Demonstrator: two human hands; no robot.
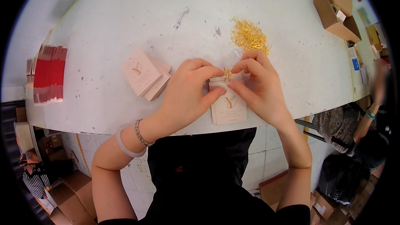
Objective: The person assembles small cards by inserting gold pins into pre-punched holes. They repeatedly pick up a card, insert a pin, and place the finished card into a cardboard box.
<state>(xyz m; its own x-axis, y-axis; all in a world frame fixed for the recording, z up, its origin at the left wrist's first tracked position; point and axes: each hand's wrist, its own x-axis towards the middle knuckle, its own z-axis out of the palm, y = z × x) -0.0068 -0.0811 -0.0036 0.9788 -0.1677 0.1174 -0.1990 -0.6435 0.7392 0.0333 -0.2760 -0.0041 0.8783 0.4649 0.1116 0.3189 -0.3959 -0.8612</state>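
Near the table's front edge lies a small stack of pale pink cards (pixel 231 110) with a gold emblem and small print. At its top edge sits a little bunch of gold wire pieces (pixel 227 73), probably small pins. My left hand (pixel 187 85) curls in from the left, thumb on the top card and index finger beside the gold pieces. Opposite it, my right hand (pixel 262 85) bends thumb and index finger around the same top edge. Both hands look closed on the card there; the fingertips partly hide the exact grip.
Beyond my right hand is a loose pile of gold wire pieces (pixel 250 36). More pink card stacks (pixel 143 75) lie left of my left hand. A red bundle in clear wrapping (pixel 49 74) is at the far left. An open cardboard box (pixel 337 16) stands back right; another person's arm (pixel 377 87) shows at right.
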